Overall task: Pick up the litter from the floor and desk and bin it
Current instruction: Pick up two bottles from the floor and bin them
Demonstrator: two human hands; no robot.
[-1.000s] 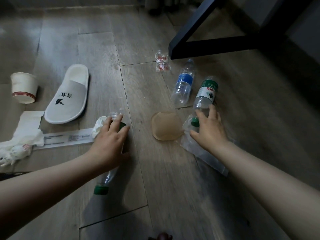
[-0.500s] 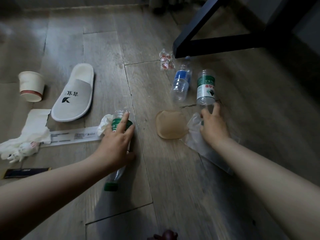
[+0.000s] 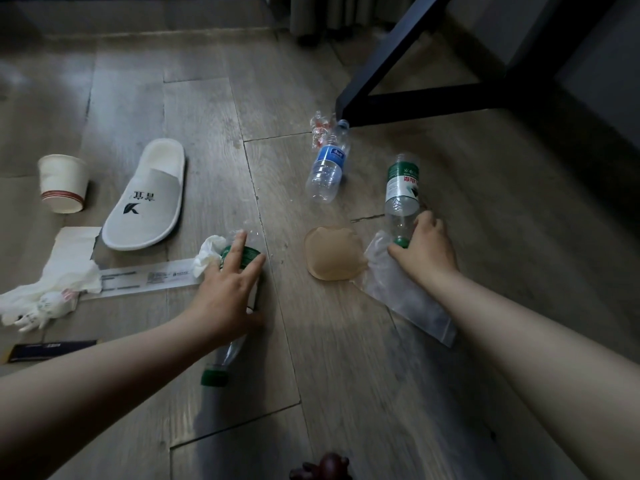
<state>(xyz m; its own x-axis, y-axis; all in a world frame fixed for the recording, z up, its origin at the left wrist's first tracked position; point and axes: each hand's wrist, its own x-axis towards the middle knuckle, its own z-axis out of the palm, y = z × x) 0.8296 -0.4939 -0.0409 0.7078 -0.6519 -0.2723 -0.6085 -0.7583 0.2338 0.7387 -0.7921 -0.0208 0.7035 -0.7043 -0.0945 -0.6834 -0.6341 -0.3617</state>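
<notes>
gripping litter on the floor (image 3: pixel 332 382): left hand (image 3: pixel 225 296) curls over the near bottle (image 3: pixel 225 356), beside a tissue (image 3: pixel 207 252); right hand (image 3: pixel 427 252) clamps the far bottle (image 3: pixel 401 188) at its neck. advice: tighten each hold before lifting; empty plastic likely slips.

Left hand (image 3: pixel 225 292) grips near bottle (image 3: pixel 228 353), right hand (image 3: pixel 427 251) far bottle (image 3: pixel 401 188).

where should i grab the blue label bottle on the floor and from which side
Take the blue label bottle across its clear body between label and base, coming down from above. It lies flat on the floor, cap pointing away toward the table leg, so both round sides look free for a grasp.
</notes>
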